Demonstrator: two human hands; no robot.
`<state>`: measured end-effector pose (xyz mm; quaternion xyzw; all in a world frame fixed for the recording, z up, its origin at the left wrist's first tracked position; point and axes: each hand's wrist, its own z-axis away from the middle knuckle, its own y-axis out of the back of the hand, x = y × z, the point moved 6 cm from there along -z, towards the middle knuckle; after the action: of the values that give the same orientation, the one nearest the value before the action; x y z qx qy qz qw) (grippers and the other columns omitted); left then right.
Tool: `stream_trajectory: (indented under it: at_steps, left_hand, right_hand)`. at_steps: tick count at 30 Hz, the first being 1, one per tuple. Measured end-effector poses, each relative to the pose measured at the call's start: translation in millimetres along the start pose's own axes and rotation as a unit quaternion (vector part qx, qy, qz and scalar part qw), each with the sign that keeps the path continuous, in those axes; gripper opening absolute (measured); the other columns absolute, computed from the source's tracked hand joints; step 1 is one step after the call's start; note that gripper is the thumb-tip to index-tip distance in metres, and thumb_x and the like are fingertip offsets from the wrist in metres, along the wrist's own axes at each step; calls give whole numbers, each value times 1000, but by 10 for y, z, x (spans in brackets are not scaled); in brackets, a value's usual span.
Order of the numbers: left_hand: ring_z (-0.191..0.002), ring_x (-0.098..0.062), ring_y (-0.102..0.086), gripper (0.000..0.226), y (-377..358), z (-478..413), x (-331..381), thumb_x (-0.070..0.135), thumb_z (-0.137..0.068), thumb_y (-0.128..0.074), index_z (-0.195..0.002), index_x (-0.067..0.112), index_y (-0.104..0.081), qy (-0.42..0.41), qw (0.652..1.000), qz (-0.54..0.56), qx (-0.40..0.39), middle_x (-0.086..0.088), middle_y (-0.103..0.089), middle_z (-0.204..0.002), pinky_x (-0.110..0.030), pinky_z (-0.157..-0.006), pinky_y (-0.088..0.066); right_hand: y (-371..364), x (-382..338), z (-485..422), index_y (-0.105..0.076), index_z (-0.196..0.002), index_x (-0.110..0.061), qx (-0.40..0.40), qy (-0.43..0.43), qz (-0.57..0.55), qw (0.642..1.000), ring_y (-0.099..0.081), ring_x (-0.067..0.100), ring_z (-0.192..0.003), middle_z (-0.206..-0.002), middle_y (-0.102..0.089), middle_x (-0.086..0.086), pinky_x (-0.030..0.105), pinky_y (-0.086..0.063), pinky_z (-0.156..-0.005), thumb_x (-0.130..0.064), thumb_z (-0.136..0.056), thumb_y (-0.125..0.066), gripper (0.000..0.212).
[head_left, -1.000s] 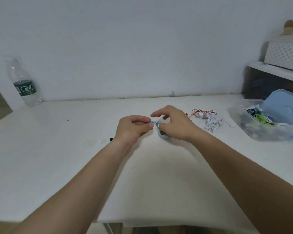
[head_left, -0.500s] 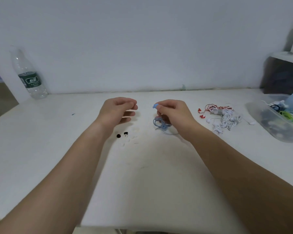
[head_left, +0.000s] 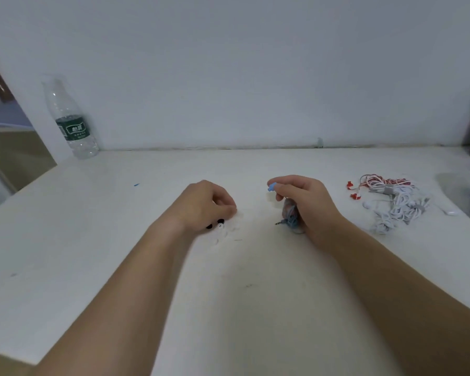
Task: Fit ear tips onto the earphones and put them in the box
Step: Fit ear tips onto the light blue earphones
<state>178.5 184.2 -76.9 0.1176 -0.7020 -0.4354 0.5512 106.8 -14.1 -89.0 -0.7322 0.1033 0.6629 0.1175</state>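
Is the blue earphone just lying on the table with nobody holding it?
No, the right hand pinches the blue earphone in its fingers, with the coiled cable tucked under the palm.

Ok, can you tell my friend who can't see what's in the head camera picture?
A person's right hand pinches a blue earphone, its cable bunched under the palm, while the left hand curls over small ear tips on a white table. More earphones lie to the right, a bottle at the back left.
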Motion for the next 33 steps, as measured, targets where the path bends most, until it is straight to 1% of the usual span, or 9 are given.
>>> stream_trajectory:
  at_steps: [4, 8, 12, 15, 17, 21, 26, 30, 33]
  left_hand:
    - [-53, -9, -60, 3, -45, -39, 30, 24, -81, -78, -79, 25, -75, -5, 1000, -13, -4, 3, -72, -74, -24, -55, -49]
    - [-54, -6, -60, 8, -45, -25, 29, 22, -82, -76, -75, 24, -74, 3, 1000, -15, -8, 1, -72, -73, -23, -54, -47]
    - [-65, -7, -60, 7, 104, 19, 57, 21, -85, -75, -79, 26, -75, -12, 995, 63, 77, 3, -71, -79, -19, -62, -47]
    - [-74, -5, -63, 7, 135, 71, 133, 16, -85, -77, -91, 21, -76, -15, 967, 232, 106, 2, -72, -83, -18, -69, -48]
    - [-78, -6, -64, 13, 50, 97, 193, 14, -86, -75, -99, 19, -75, -2, 940, 330, 83, 1, -73, -88, -21, -72, -48]
    - [-81, -10, -63, 20, -136, 117, 304, 7, -92, -66, -106, 17, -76, 10, 878, 479, 11, 0, -70, -91, -21, -72, -49]
    - [-86, -15, -72, 16, -191, 148, 389, -1, -91, -63, -101, 8, -72, 26, 826, 563, -8, -8, -75, -96, -18, -72, -56]
    - [-104, -26, -72, 15, -202, 178, 417, -1, -92, -62, -103, 6, -67, 21, 814, 579, -22, -16, -74, -110, -18, -75, -57]
    - [-100, -23, -74, 16, -214, 190, 449, -2, -92, -61, -107, 5, -63, 12, 820, 571, -30, -17, -74, -110, -17, -76, -58]
  right_hand:
    - [-17, -13, 6, -79, -87, -15, -9, 9, 16, 1000, -47, 16, -69, -80, -64, 3, 23, -39, -59, -12, -90, -66, 13]
    - [-18, -13, 21, -78, -90, -13, -10, 3, 11, 1000, -46, 7, -55, -70, -64, -3, 22, -39, -56, -12, -91, -67, 11]
    - [-9, -34, 45, -77, -90, -13, -13, 9, 5, 1000, -47, 8, -55, -74, -68, 0, 22, -38, -55, -12, -91, -67, 10]
    - [13, -54, 59, -76, -94, -12, -6, 14, 9, 1000, -44, 13, -50, -76, -70, 3, 26, -37, -53, -10, -92, -66, 11]
    - [28, -73, 81, -75, -98, -12, -5, 13, 1, 1000, -40, 17, -46, -75, -70, 4, 30, -36, -52, -10, -93, -64, 12]
    - [14, -155, 161, -72, -103, -11, -11, 20, -23, 999, -38, 14, -44, -77, -72, 4, 28, -38, -49, -9, -94, -63, 13]
    - [-35, -245, 213, -70, -104, -7, -31, 26, -59, 997, -42, 15, -45, -85, -75, 10, 29, -38, -49, -7, -94, -62, 13]
    - [-61, -289, 251, -66, -110, -4, -51, 55, -48, 996, -46, 16, -49, -84, -75, 8, 27, -43, -50, -5, -96, -60, 15]
    - [-73, -305, 274, -63, -110, -4, -55, 70, -34, 995, -47, 15, -49, -74, -74, 0, 26, -45, -51, -4, -97, -59, 14]
